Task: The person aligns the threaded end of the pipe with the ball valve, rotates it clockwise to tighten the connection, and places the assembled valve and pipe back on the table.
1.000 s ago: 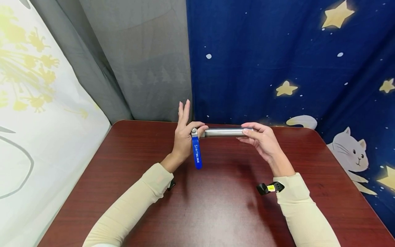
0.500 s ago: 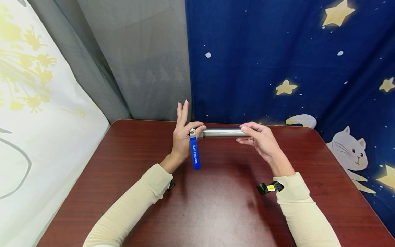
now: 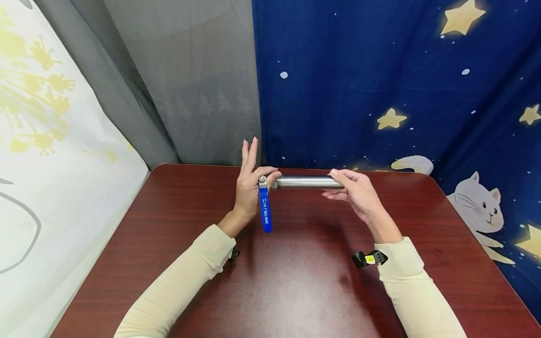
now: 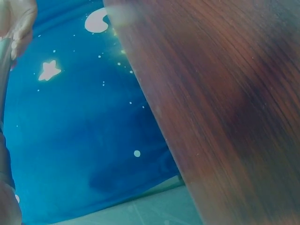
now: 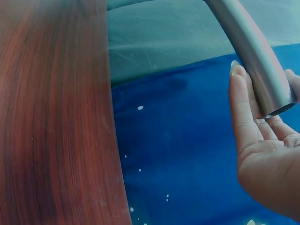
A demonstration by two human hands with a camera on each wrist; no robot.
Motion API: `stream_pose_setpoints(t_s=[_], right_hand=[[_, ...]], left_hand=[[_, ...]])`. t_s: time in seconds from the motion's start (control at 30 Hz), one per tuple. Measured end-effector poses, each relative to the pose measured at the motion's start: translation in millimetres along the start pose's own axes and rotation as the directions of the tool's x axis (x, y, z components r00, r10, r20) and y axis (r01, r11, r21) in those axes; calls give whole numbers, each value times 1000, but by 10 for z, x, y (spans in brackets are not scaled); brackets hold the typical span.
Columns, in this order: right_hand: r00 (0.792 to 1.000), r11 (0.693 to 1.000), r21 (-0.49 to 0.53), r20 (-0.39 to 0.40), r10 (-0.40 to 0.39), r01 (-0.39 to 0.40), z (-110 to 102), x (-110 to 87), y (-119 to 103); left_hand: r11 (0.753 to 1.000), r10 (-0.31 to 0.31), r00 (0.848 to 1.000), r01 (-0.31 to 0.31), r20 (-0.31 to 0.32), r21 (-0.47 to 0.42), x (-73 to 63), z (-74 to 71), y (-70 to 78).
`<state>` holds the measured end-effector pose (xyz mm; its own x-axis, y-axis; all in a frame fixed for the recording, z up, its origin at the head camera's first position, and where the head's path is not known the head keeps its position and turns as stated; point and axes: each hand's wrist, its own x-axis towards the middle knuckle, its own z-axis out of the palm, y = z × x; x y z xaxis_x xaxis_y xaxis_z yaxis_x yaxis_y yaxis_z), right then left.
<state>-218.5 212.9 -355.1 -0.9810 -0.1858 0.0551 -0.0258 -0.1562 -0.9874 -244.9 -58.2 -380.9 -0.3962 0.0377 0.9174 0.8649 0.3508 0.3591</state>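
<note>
Above the table, a ball valve with a long blue lever (image 3: 265, 210) hangs lever-down between the thumb and index finger of my left hand (image 3: 247, 192). That hand's other visible fingers point upward. A shiny steel pipe (image 3: 305, 182) runs level from the valve to the right, its left end meeting the valve by a threaded part. My right hand (image 3: 359, 193) holds the pipe's right end, thumb on top and fingers behind and below. In the right wrist view the pipe (image 5: 262, 75) shows a hollow open end over the palm. The left hand covers most of the valve body.
A dark red-brown wooden table (image 3: 291, 281) lies beneath both hands. Behind its far edge hang a grey curtain (image 3: 203, 84) and a blue curtain (image 3: 329, 94) with stars and a cat. White patterned cloth (image 3: 63, 211) stands along the left side.
My right thumb has slid up over the pipe toward its far side, and the fingers have shifted round it. The left hand keeps its pinch on the valve. The view drifts slightly.
</note>
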Motion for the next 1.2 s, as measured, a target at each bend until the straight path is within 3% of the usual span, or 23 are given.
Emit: stream_pose_setpoints(t_s=[0.23,0.47,0.83,1.2], right_hand=[[993,996,15,83,-88,87,-85,-53,-45],[985,983,-71,64,-163,167,-163,-59,-78],[988,990,-42,82,-130,133,-194,-2,-91],[996,992,-89,-9,-90,89,-152,-14,-72]], left_hand=[[999,-42,999,42,-10,-6,36,-34,6],[997,-71,997,71,-16,12,61,-83,-29],[999,-33,999,32,30,25,112,-109,-26],[999,-17,999,15,51,33,120,-126,-35]])
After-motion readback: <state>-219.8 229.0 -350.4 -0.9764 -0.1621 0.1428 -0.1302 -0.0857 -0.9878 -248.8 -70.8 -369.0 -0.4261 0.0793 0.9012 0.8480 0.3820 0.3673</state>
